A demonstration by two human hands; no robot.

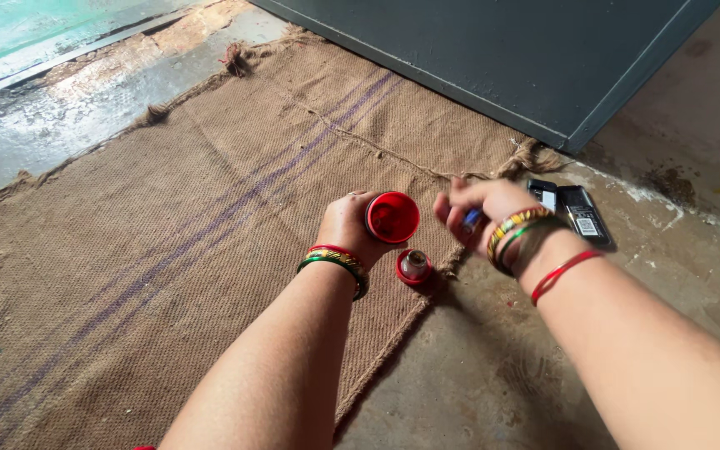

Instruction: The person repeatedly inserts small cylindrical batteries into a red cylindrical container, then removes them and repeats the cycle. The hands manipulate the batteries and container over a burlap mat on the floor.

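Holding: the left hand (347,223) gripped a red cylindrical body (392,217), fingers wrapped round it, its open end turned up toward the camera.
Where it was: the red body hung just above the edge of the burlap mat (177,242), between the two wrists.
Inside the body: the hollow looked red and dim; whether anything sat in it could not be told.
Right hand: the right hand (481,212) was curled, its fingertips pinched on a small blue-and-white cylinder (472,221), likely a battery, close beside the open end.
Step in hand: by my judgement this was loading or unloading of the red body, with the small cylinder held at its mouth.
Next move calls for: lining the cylinder's axis up with the opening and keeping the body steady, judging from how narrow the mouth looked.
Loose part: a red cap with a shiny silver centre (414,267) lay on the mat's edge, just below the red body and apart from both hands.
Cap's contents: a reflector or bulb seat seemed to fill it; detail was too small to tell.
Further out: two dark phones (572,212) lay on the concrete floor (493,375) beyond the right wrist.
Wrists: coloured bangles (335,260) ringed both.
Backdrop: a dark grey door panel (510,58) stood past the mat.
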